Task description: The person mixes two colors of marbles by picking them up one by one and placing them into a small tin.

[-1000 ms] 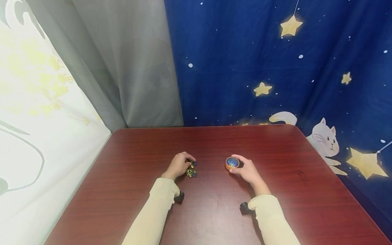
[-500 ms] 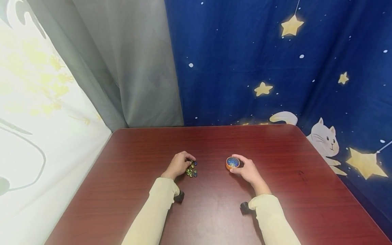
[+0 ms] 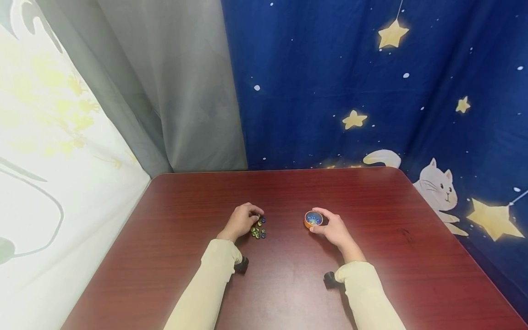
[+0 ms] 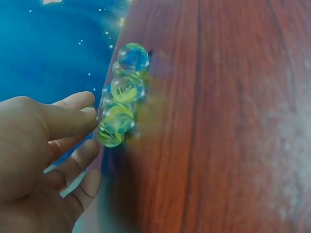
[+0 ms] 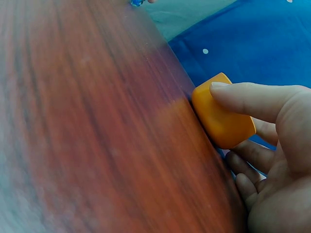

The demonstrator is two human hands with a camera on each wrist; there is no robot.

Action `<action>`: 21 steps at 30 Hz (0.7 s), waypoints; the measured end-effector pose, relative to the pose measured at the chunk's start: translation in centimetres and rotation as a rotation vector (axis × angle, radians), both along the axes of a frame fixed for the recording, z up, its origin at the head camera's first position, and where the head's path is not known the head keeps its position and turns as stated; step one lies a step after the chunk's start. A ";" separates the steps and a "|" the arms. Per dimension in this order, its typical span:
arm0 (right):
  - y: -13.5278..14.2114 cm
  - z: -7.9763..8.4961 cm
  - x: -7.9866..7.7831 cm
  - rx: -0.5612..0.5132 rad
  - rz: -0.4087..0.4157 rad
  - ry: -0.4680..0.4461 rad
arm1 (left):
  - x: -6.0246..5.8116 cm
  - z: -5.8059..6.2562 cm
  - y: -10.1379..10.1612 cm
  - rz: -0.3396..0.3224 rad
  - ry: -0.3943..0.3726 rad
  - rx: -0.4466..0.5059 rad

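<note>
Several clear glass marbles (image 4: 119, 118) with green, yellow and blue swirls lie in a small cluster on the table, left of the middle in the head view. At the cluster's far left side is my left hand (image 3: 241, 222). Its thumb and forefinger pinch a marble (image 4: 94, 113), of which only a thin edge shows behind the thumb tip. To the right, my right hand (image 3: 335, 230) grips a small orange bowl (image 5: 221, 116) between thumb and fingers. Upright on the table, the bowl holds marbles (image 3: 314, 219) that look mostly blue; their number cannot be made out.
The dark red wood-grain table (image 3: 288, 284) has its far edge against a grey curtain (image 3: 198, 114) and a blue star-patterned curtain (image 3: 305, 91). A white patterned cloth (image 3: 62, 220) hangs along the left side. Black wrist cameras (image 3: 241, 265) sit below both hands.
My left fingers have shifted very slightly at the cluster's edge. The right hand and the orange bowl stay in place.
</note>
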State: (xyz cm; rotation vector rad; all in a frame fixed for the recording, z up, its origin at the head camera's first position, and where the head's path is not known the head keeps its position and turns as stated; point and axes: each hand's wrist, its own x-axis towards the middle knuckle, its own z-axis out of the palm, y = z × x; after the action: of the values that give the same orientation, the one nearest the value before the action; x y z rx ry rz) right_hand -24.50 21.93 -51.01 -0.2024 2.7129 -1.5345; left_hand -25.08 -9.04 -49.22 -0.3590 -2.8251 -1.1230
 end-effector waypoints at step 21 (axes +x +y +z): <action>-0.1 -0.1 -0.1 -0.007 0.003 0.005 | -0.3 0.2 0.5 -0.025 0.045 0.006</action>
State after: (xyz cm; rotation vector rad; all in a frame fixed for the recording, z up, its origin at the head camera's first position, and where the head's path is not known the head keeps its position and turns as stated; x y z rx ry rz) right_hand -24.56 21.86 -51.14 -0.2099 2.7099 -1.5456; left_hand -25.33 -8.50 -48.97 -0.4150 -2.7862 -1.1130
